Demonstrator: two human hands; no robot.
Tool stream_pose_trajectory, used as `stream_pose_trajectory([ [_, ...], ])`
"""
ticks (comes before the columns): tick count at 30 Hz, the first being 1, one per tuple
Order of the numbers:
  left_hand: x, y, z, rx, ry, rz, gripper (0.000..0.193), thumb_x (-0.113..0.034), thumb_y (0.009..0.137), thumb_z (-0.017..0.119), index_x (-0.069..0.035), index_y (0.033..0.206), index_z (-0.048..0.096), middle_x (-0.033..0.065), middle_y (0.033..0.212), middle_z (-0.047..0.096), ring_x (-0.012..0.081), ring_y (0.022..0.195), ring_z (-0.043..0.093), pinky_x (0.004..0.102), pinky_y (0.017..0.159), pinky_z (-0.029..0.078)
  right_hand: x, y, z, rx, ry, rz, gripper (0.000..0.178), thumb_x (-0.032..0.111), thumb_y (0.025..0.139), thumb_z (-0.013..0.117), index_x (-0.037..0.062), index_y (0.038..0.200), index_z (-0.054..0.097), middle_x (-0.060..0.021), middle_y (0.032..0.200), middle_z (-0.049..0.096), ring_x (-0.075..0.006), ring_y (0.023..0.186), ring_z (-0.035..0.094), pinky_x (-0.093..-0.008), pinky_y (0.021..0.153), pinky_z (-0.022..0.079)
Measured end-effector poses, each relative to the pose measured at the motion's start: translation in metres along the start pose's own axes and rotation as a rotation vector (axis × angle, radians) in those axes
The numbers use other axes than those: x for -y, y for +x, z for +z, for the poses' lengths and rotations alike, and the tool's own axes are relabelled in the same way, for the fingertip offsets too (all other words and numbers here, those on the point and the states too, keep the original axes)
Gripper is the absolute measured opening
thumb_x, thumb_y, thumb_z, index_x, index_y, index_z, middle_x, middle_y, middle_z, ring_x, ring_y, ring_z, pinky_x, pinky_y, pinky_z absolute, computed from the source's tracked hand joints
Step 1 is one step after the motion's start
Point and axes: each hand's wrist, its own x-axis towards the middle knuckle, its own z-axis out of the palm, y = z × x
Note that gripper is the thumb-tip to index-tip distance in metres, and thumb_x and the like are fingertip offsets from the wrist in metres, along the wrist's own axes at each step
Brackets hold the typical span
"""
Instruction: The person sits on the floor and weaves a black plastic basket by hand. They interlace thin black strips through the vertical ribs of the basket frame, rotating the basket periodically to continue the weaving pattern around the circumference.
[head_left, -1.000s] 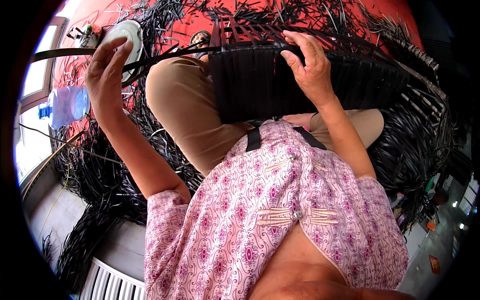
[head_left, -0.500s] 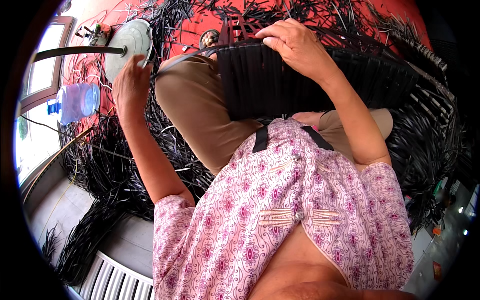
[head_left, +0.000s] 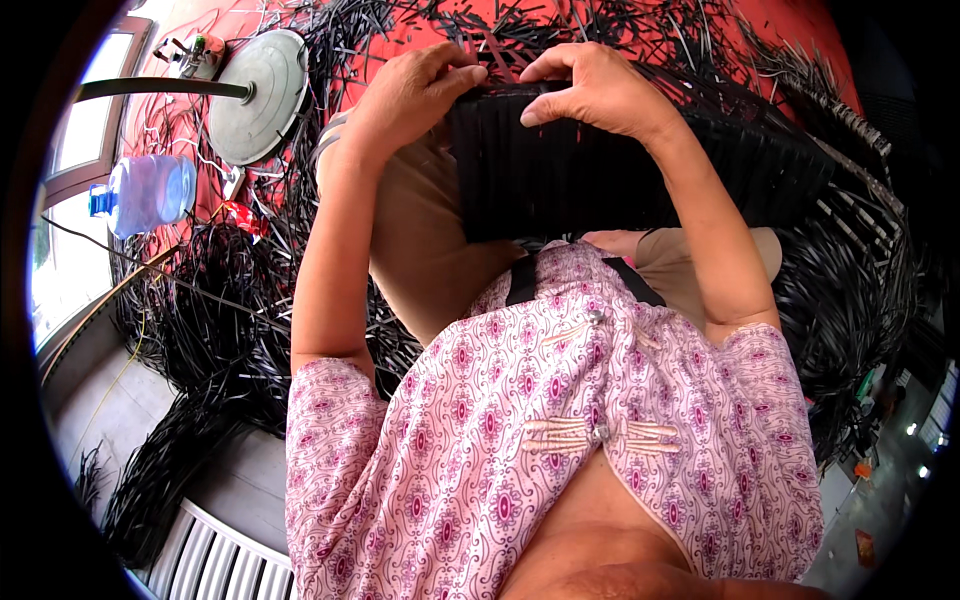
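A black woven basket (head_left: 570, 170) made of flat plastic strips lies across my lap. My left hand (head_left: 415, 95) is at the left end of its upper rim, thumb and fingers pinched together on a flat black strip; the fingertips partly hide it. Loops of strip (head_left: 330, 135) show beside my left wrist. On the same rim, my right hand (head_left: 605, 95) has its thumb against the near wall and its curled fingers over the top, with the basket's edge between them. Thin dark reddish strips (head_left: 492, 50) stand up beyond the rim, between my hands.
Loose black strips (head_left: 215, 310) are heaped to my left and scattered over the red floor covering (head_left: 400, 25). A round grey base (head_left: 258, 100) with a dark pole and a clear blue water bottle (head_left: 150, 195) stand at left. A white slatted piece (head_left: 225, 560) is at lower left.
My left hand has moved right and slightly up, from out beside my knee to the basket rim. My right hand stays at the rim, its thumb now lower on the near wall.
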Motion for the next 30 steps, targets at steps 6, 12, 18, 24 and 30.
stream_pose_trajectory([
  [6,0.025,0.0,0.025,-0.133,-0.579,-0.011,0.022,-0.021,0.09,0.072,-0.001,0.099,0.07,-0.0009,0.078,0.066,0.0055,0.074,0.058,0.0225,0.066,0.046,0.007,0.01,-0.003,0.099,-0.029,0.039,0.041,0.024,0.068,0.084,0.0009,0.099,0.072,-0.0105,0.091,0.073,-0.0209,0.085,0.069,-0.0326,0.079,0.053],
  [12,0.012,-0.005,0.027,-0.173,-0.736,0.006,0.013,-0.011,0.09,0.071,-0.002,0.099,0.069,-0.0042,0.082,0.065,0.0028,0.076,0.057,0.0193,0.067,0.046,0.015,0.005,0.0,0.011,-0.141,0.023,0.041,0.025,0.065,0.086,0.0016,0.096,0.072,-0.0112,0.086,0.071,-0.0223,0.082,0.068,-0.0349,0.076,0.052],
  [18,0.005,-0.012,0.033,-0.231,-0.824,0.1,0.01,-0.004,0.091,0.065,-0.001,0.101,0.068,-0.004,0.083,0.066,0.003,0.076,0.057,0.0201,0.068,0.046,0.023,-0.002,0.003,-0.065,-0.221,-0.011,0.04,0.027,0.063,0.086,0.0042,0.094,0.072,-0.0115,0.086,0.07,-0.0267,0.084,0.068,-0.0383,0.077,0.052],
  [24,-0.002,-0.027,0.038,-0.362,-0.493,0.102,0.013,0.0,0.088,0.064,-0.004,0.101,0.067,0.0009,0.077,0.064,0.0053,0.073,0.058,0.023,0.069,0.048,0.029,-0.006,0.003,-0.081,-0.299,-0.028,0.04,0.027,0.064,0.086,0.0036,0.093,0.071,-0.0117,0.087,0.067,-0.0282,0.084,0.067,-0.04,0.076,0.052],
  [30,-0.022,-0.049,0.055,-0.516,-0.515,0.092,0.015,-0.001,0.087,0.066,-0.007,0.101,0.066,0.0025,0.069,0.058,0.0089,0.064,0.053,0.0253,0.065,0.047,0.021,-0.014,0.012,-0.217,-0.274,-0.182,0.03,0.022,0.068,0.084,0.004,0.087,0.068,-0.0081,0.082,0.063,-0.0262,0.079,0.065,-0.0375,0.071,0.051],
])
